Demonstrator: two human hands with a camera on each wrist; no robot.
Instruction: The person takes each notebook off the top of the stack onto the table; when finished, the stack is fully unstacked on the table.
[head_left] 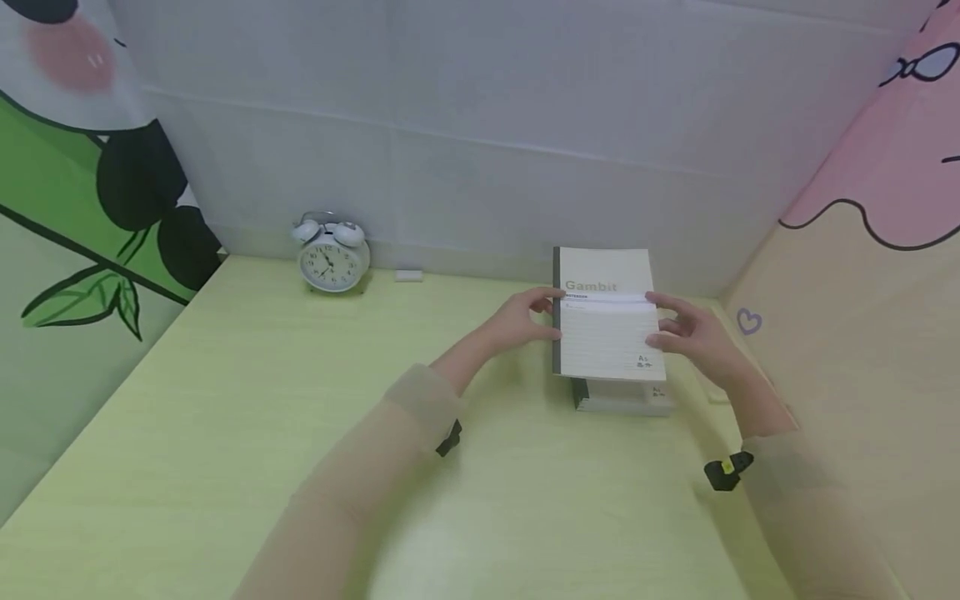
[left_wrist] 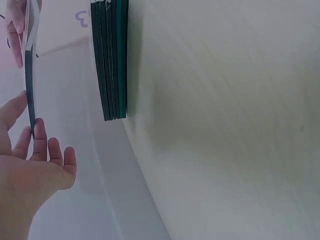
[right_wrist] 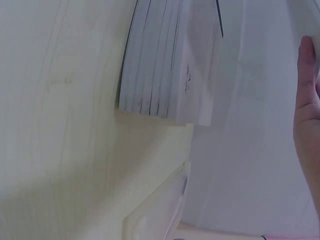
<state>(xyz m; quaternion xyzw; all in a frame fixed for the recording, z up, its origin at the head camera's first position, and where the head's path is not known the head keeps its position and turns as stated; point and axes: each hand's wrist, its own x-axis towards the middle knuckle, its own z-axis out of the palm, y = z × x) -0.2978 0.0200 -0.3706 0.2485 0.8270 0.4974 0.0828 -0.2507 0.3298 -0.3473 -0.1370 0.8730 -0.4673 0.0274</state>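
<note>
A white notebook [head_left: 607, 342] with a dark spine and "Gambit" on its cover is held up between both hands. My left hand [head_left: 517, 321] pinches its spine edge between thumb and fingers; the left wrist view shows that hand [left_wrist: 37, 170] at the dark spine [left_wrist: 30, 85]. At the opposite edge, my right hand [head_left: 697, 337] grips with thumb and fingers; only part of it [right_wrist: 307, 110] enters the right wrist view. Below the held notebook, apart from it, a stack of similar notebooks [head_left: 626, 407] lies on the table. Its dark spines [left_wrist: 111, 65] and page edges [right_wrist: 152, 60] face opposite sides.
A white twin-bell alarm clock [head_left: 332, 260] stands at the back left of the pale table [head_left: 255, 450]. Beside it lies a small white block [head_left: 408, 276]. A grey-white wall sheet [head_left: 465, 158] rises behind, and a printed side panel [head_left: 862, 333] borders the right.
</note>
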